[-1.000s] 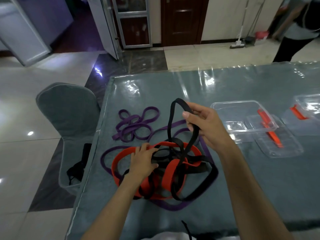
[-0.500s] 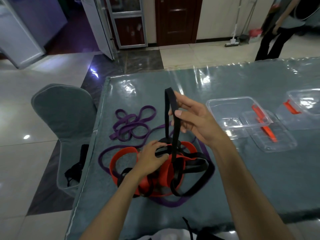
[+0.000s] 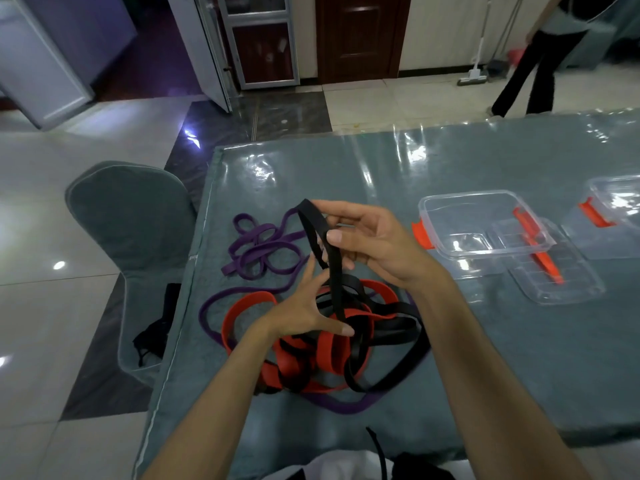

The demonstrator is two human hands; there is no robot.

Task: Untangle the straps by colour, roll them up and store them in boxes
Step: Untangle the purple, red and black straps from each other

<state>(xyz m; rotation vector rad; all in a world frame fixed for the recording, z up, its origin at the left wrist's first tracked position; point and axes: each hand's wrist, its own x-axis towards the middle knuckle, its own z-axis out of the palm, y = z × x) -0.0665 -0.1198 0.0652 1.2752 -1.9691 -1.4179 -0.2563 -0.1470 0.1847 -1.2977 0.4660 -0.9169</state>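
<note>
**Obs 1:** Where the frame bottoms out, two bare forearms reach up over the table edge. First thing past them, centre frame: the tangle. Red strap and black strap looped through each other, a long purple strap running under and around the heap.

**Obs 2:** Left hand?

**Obs 1:** Splayed, fingers spread, palm down over the knot's middle. Not gripping anything I can make out. Reads as a hold-down, so the heap stays put while the other hand pulls.

**Obs 2:** And the right?

**Obs 1:** Right hand just above, raised off the table, thumb and fingers pinched on a loop of the black strap. The loop stands up from the pile; its lower run drops straight into the knot. My guess: black is being drawn out first.

**Obs 2:** Anything sorted?

**Obs 1:** Left of centre, farther up, a separate purple bundle lies loose, not rolled. One tail seems to run back toward the tangle; cannot confirm.

**Obs 2:** Boxes?

**Obs 1:** Right of centre, a clear box with orange clips, holding no straps, overlapping what looks like its lid. Second clear box at the right edge. Within reach, waiting.
</note>
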